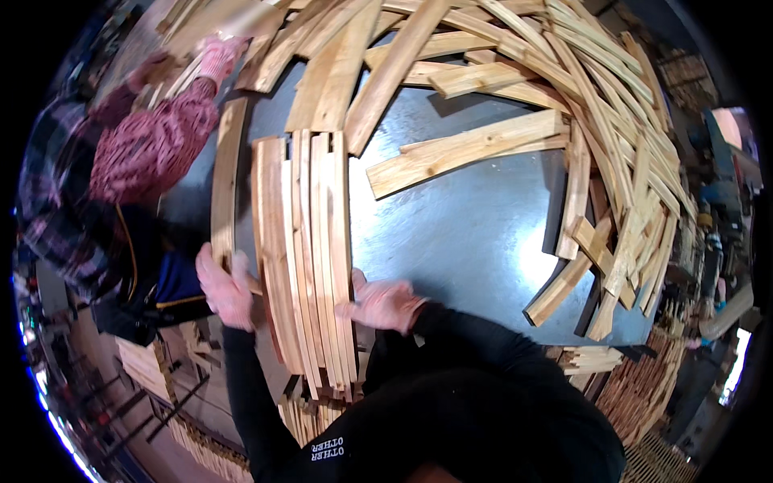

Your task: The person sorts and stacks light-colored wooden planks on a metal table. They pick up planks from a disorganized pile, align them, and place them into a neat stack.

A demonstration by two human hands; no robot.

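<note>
Both my hands wear pale pink work gloves. My left hand (227, 291) has the near end of a single wooden board (229, 177) between thumb and fingers; the board points away from me at the table's left side. Just right of it lies a row of long narrow boards (299, 249), side by side, their near ends sticking out over the table edge. Against the row's right side rests my right hand (385, 304), fingers stretched out and thumb raised. Its fingertips touch the outermost board.
Loose boards (499, 48) lie heaped along the far and right sides of the grey metal table (459, 241). Two boards (467, 153) lie crosswise mid-table. On the left, a co-worker's gloved hand (219, 58) reaches over the far-left boards. Stacked wood (636, 378) stands below at right.
</note>
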